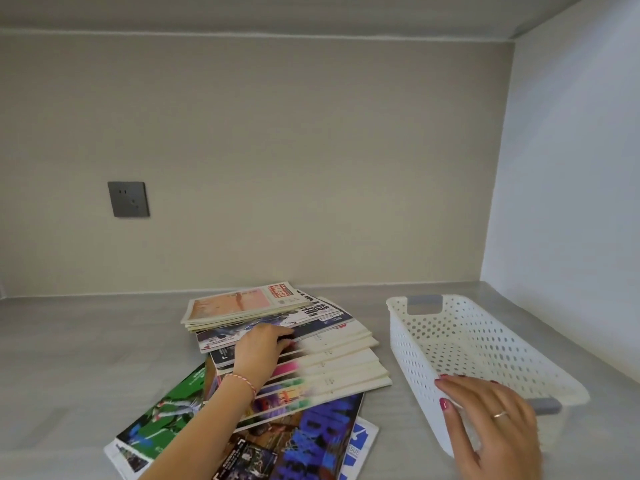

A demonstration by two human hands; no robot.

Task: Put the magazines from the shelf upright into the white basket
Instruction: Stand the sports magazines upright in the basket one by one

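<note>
Left hand (261, 344): grip curled round magazines (311, 358) stacked flat mid-shelf (69, 341), toward back edge. Right hand (491, 414): grip holding near rim of white basket (460, 341), standing just right of stack.

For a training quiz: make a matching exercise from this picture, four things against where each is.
1 left hand
2 right hand
3 basket
4 socket

A on the back wall
B on the magazines
C on the basket's near rim
D on the shelf, right of the magazines

Pairs: 1-B, 2-C, 3-D, 4-A
</note>
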